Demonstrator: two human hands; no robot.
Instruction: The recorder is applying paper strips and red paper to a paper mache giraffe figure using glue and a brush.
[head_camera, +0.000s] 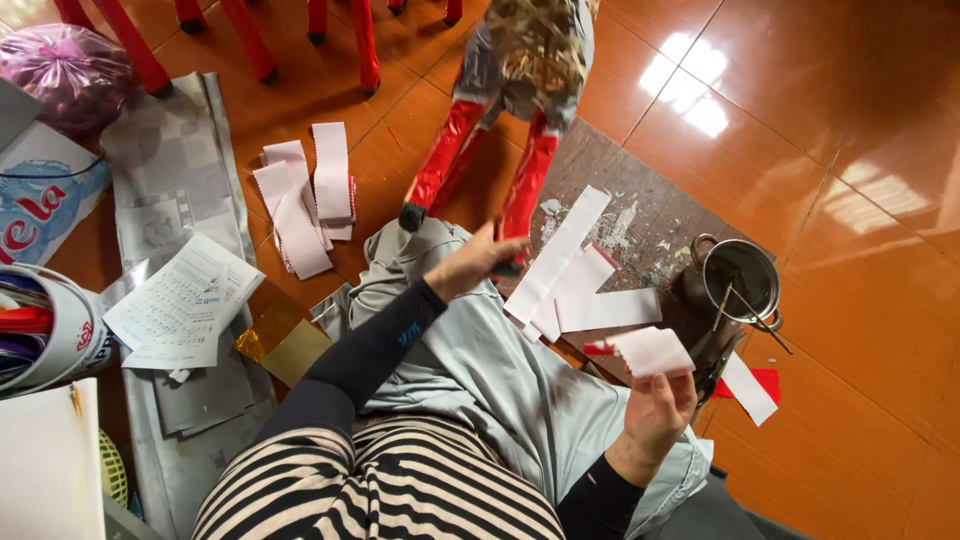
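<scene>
Seen from above, we sit on a glossy orange tiled floor (800, 120) with grey trousers (500, 370) across our lap. Our left hand (478, 262) reaches forward, fingers closed on 1 leg of a paper-covered animal figure (520, 90); the leg's dark foot sits right at our fingertips. The figure stands over a dark paint-flecked board (640, 230), its 2 visible legs wrapped in red foil and its body bare and straw-coloured.

Our right hand (655, 405) is raised near our knee, thumb and fingers pinched together on a white paper strip (652, 350) that folds over above the fingertips. More white strips (565, 275) lie fanned on the board between our 2 hands, touching one another. Just right of them stands a small metal pot (742, 280) with 2 thin sticks leaning inside.

To the left, well apart from the hands, a second pile of white strips (305, 195) rests on the tiles beside printed sheets (180, 300), grey newspaper (175, 160) and a gold foil piece (280, 340). Red stool legs (250, 35) line the top edge, with a purple plastic bag (65, 70) nearby.
</scene>
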